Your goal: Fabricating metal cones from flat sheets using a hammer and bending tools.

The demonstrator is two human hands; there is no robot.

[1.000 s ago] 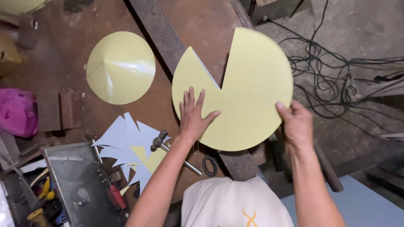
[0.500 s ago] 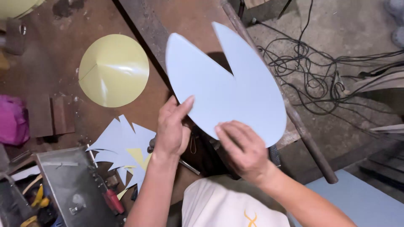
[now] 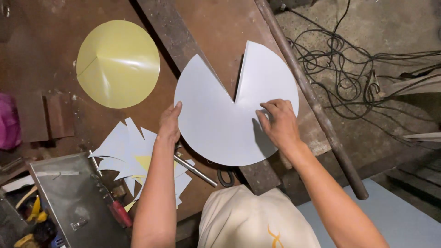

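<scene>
Hands first: left hand grips the left rim of the pale grey-blue disc, fingers curled over the edge, and right hand lies on top of its right half with fingers bent and pressing down, so it's not wrapped around anything. That disc has a wedge cut out, notch pointing up, and it lies on the rusty brown bench, partly over a dark steel bar that runs diagonally under it. Room-wise, its right rim sits just beside a long rusty pipe along the bench edge, so it's tight on that side, while the bench above the notch is bare. Count: two round sheets total, the grey one in hand and one yellow cone-shaped disc well apart at upper left, showing a seam line and a raised centre. One pile of pointy offcuts, mostly grey with a bit of yellow, lies just left of the left forearm, too overlapped to count. One metal rod and one pair of scissors lie just below the disc, near the person's cream cap. An open metal toolbox sits lower left with a red-handled tool at its edge, something magenta at far left, and a tangle of black cables on the concrete floor past the pipe
</scene>
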